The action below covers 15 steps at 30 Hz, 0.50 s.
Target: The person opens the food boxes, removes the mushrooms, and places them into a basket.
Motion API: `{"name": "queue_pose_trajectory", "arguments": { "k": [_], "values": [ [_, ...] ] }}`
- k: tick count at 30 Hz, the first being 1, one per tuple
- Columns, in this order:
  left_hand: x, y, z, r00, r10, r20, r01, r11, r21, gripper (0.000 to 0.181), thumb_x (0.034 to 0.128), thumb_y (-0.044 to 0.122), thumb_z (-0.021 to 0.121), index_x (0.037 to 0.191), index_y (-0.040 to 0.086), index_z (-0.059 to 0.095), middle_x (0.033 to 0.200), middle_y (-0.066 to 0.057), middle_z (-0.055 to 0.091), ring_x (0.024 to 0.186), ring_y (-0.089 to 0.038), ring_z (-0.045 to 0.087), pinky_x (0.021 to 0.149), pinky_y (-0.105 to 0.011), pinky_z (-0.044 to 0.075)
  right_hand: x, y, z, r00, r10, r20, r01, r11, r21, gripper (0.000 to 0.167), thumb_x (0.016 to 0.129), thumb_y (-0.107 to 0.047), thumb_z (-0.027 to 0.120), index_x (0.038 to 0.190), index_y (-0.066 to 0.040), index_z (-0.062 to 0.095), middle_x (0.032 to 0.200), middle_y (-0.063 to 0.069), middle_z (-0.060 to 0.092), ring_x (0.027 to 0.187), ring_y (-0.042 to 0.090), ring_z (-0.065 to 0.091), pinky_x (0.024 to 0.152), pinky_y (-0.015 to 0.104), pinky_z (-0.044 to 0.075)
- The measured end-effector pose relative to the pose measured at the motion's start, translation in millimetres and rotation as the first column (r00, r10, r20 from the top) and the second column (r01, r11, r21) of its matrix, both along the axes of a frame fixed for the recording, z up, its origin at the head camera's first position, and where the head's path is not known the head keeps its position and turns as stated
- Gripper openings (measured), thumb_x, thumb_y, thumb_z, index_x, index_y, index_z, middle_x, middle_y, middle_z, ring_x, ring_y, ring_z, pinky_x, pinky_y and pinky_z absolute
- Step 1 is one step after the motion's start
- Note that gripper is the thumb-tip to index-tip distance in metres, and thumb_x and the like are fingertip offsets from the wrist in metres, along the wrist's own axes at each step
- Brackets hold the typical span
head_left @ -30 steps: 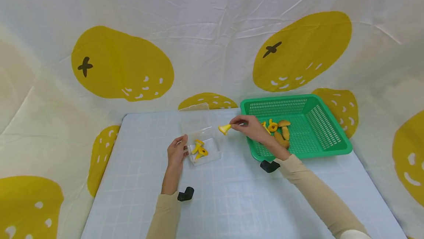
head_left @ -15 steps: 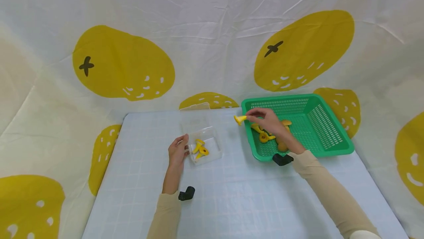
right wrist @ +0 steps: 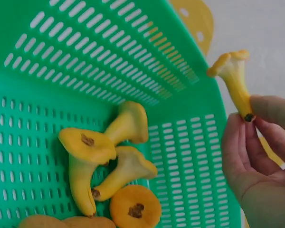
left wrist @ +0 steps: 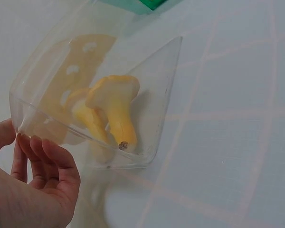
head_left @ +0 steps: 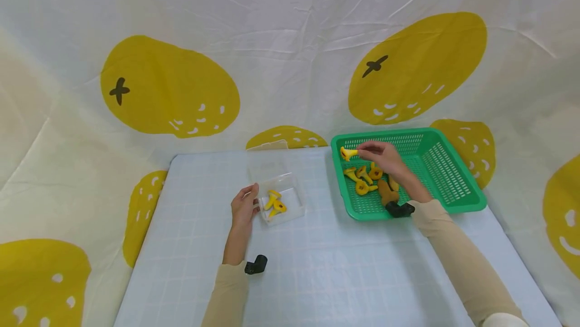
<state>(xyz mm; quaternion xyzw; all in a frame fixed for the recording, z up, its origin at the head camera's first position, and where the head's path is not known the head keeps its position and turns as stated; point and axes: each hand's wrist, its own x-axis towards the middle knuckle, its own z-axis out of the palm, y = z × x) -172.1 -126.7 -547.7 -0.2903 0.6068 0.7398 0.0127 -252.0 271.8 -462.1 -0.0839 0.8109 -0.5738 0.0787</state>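
My right hand (head_left: pixel 386 158) pinches a yellow chanterelle (head_left: pixel 348 153) by the end of its stem, cap pointing left, over the far left part of the green basket (head_left: pixel 457 176). Several more chanterelles (right wrist: pixel 88 152) lie below in the basket, beside brown mushrooms (head_left: pixel 387 192). At left, my left hand (head_left: pixel 243 209) grips the left edge of a clear plastic box (head_left: pixel 294 198) between thumb and fingers. Inside that box lie chanterelles (left wrist: pixel 115 107), two of them plain to see. My right forearm hides part of the basket.
Behind the box its clear lid (head_left: pixel 267 158) stands folded back, near the patterned backdrop (head_left: pixel 290 65). A pale checked cloth (head_left: pixel 317 271) covers the table. The basket stands near the table's right edge.
My right hand has moved right, carrying the chanterelle from close to the clear box to over the green basket. The left hand has stayed at the box.
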Motion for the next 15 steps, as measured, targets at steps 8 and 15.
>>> {"name": "queue_pose_trajectory", "arguments": {
  "k": [8,15],
  "values": [
    [-0.3,0.5,-0.5,1.000,0.008,0.023,-0.008,1.000,-0.009,0.041,0.0957,0.042,0.073,0.123,0.012,0.067,0.109,-0.010,0.063,0.085,-0.019,0.053,0.073,-0.027,0.050,-6.8,16,-4.6,0.993,-0.014,0.113,0.001,0.993,0.117,0.044,0.105,-0.027,0.062,0.135,0.006,0.059,0.136,0.026,0.058,0.125,0.038,0.056,0.104,0.045,0.049],
    [-0.8,0.0,0.2,1.000,0.004,0.024,-0.004,1.000,-0.021,0.041,0.0961,0.042,0.073,0.123,0.012,0.067,0.113,-0.013,0.063,0.086,-0.020,0.053,0.072,-0.026,0.050,-15.7,21,-13.6,0.988,-0.046,0.147,0.019,0.983,0.183,0.042,0.106,-0.023,0.060,0.136,0.006,0.059,0.137,0.027,0.057,0.124,0.042,0.054,0.105,0.056,0.045]
  ]
}}
